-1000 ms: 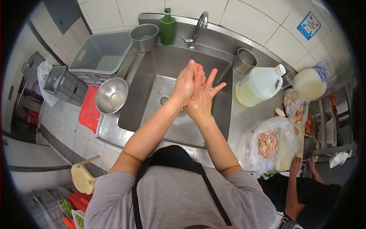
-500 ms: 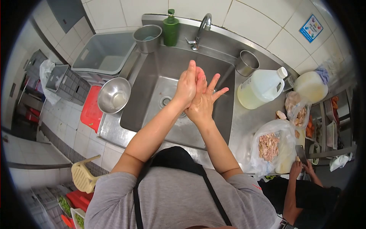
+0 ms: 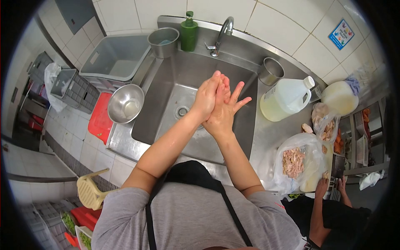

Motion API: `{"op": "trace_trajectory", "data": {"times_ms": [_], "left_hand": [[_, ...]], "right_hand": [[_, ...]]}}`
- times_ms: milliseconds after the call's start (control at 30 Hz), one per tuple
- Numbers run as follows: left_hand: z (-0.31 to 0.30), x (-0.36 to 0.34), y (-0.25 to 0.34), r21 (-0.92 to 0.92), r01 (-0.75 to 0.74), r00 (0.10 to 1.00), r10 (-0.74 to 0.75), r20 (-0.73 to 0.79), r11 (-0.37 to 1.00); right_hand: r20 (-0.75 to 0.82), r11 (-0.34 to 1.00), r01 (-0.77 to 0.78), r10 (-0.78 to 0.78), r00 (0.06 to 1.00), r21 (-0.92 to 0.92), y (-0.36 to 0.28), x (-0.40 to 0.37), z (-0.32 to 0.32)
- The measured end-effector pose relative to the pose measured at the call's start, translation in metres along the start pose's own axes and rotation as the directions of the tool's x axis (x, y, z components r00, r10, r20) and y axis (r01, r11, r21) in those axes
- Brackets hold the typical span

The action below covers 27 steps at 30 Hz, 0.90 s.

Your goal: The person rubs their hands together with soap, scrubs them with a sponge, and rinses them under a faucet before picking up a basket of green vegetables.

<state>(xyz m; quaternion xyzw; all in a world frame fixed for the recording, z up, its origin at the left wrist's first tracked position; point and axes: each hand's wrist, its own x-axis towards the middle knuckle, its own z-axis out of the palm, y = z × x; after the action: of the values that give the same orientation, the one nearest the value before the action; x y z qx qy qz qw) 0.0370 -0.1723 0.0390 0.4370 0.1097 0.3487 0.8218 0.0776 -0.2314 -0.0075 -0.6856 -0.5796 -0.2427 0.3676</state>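
Note:
Over the sink (image 3: 160, 100) my left hand (image 3: 205, 99) presses against the thumb side of my right hand (image 3: 221, 114), its fingers partly hidden there and seeming to close around it. Two fingers of the right hand stretch apart towards the right. Both hands look wet, and neither holds an object. Behind them stands a chrome faucet (image 3: 221, 35), with no water seen running. A green pump bottle (image 3: 188, 35) is to its left.
Right of the sink are a metal cup (image 3: 271, 71), a jug of pale liquid (image 3: 283, 100) and a bag of chopped meat (image 3: 294, 161). A co-worker's hands (image 3: 321, 187) are beside a cutting board. Left are a steel bowl (image 3: 118, 106) and a grey tub (image 3: 118, 62).
My hands stay pressed together, with the left shifting slightly against the right. The co-worker's blade and hands have moved a little at the right. The view has shifted slightly.

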Motion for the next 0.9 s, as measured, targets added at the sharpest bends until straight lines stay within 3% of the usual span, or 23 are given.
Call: {"op": "trace_trajectory", "data": {"times_ms": [200,267,300,333,367,400,433,500,567,633,700,900], "left_hand": [[0.0,0.0,-0.004,0.031,-0.084,0.993,0.082,0.082,0.996],[-0.014,0.005,-0.003,0.042,-0.085,0.988,0.078,0.136,0.995],[-0.027,0.011,-0.007,-0.146,0.006,0.962,0.035,0.272,0.989],[-0.033,0.014,-0.005,-0.316,0.12,0.913,0.02,0.407,0.941],[-0.037,0.016,-0.003,-0.318,0.121,0.915,0.018,0.402,0.94],[-0.035,0.015,0.004,-0.09,0.087,0.976,-0.067,0.205,0.992],[-0.033,0.015,0.011,0.146,0.102,0.995,-0.102,-0.01,0.984],[-0.038,0.016,0.024,0.208,0.09,0.996,-0.086,-0.029,0.974],[-0.044,0.014,0.038,0.2,0.051,0.998,-0.054,0.011,0.978],[-0.047,0.013,0.051,0.213,0.087,0.993,-0.101,0.055,0.973],[-0.046,0.011,0.056,0.313,0.096,0.981,-0.143,0.13,0.945],[-0.041,0.016,0.055,0.313,0.143,0.972,-0.194,0.135,0.939]], "right_hand": [[-0.073,0.996,-0.013,0.02,0.997,0.09,0.002,0.002,-0.002],[-0.036,0.996,0.058,-0.055,0.998,0.066,0.003,0.0,-0.002],[-0.033,0.996,0.058,-0.056,0.998,0.068,0.003,0.001,-0.006],[0.058,0.969,0.056,-0.072,0.996,0.239,0.004,0.005,-0.015],[0.146,0.915,0.034,-0.101,0.984,0.403,0.007,0.007,-0.02],[0.052,0.886,0.054,-0.088,0.995,0.46,0.015,0.006,-0.02],[0.059,0.887,0.046,-0.083,0.995,0.46,0.021,0.008,-0.026],[0.092,0.975,0.209,-0.215,0.972,0.074,0.031,0.02,-0.044],[0.128,0.979,0.195,-0.201,0.971,0.062,0.038,0.025,-0.051],[0.297,0.941,0.329,-0.293,0.909,-0.079,0.05,0.028,-0.054],[0.327,0.924,0.374,-0.331,0.885,-0.078,0.054,0.033,-0.059],[0.399,0.87,0.485,-0.416,0.817,-0.086,0.057,0.043,-0.064]]}}
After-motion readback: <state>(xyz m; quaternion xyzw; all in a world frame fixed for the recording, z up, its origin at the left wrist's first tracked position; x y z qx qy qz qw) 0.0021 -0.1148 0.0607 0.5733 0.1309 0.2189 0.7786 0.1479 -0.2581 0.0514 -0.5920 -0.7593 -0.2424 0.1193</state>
